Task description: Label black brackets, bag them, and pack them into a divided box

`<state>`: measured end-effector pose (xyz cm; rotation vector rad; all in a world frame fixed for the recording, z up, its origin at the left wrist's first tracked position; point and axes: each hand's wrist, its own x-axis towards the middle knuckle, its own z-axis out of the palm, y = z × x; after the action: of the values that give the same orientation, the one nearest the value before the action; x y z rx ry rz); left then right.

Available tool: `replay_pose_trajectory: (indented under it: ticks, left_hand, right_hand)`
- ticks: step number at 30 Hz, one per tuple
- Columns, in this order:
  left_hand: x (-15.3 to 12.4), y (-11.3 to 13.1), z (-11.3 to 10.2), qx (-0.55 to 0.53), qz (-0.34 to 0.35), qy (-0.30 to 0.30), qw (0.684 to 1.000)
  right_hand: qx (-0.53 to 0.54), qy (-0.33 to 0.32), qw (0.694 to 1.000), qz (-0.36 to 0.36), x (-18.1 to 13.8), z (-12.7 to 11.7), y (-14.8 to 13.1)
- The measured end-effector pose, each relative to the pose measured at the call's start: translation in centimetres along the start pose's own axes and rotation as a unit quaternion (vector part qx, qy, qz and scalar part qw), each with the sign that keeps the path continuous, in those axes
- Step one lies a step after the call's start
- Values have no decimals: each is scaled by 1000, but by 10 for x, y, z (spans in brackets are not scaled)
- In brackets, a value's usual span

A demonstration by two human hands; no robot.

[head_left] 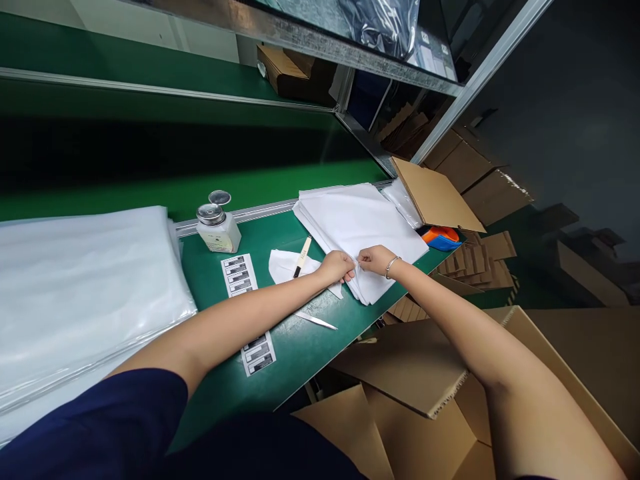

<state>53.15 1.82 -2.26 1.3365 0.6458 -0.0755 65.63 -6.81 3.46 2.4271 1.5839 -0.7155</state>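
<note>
A stack of white sheets (pixel 357 227) lies on the green table (pixel 295 340) at the right. My left hand (pixel 337 267) and my right hand (pixel 376 259) meet at the stack's near corner, both pinching the edges of the sheets. A bracelet circles my right wrist. Just left of my left hand lies a smaller white sheet (pixel 283 265) with a cream-handled tool (pixel 302 257) on it. A thin metal blade (pixel 316 320) rests on the table under my left forearm.
A white dispenser bottle (pixel 218 228) with a metal top stands at the table's rail. Label strips (pixel 239 275) lie nearby. A large pile of clear plastic bags (pixel 80 287) fills the left. Cardboard boxes (pixel 425 373) crowd the floor at right, beside an orange-blue tape dispenser (pixel 442 237).
</note>
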Motion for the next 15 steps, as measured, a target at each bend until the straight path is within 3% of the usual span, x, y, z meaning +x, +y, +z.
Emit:
replay_pose_trajectory:
  ticks: [15]
  left_hand:
    - [-1,2,-1,-12,-3,-2,1000]
  right_hand:
    - [3,-3,1000,9,-4,-5,-4]
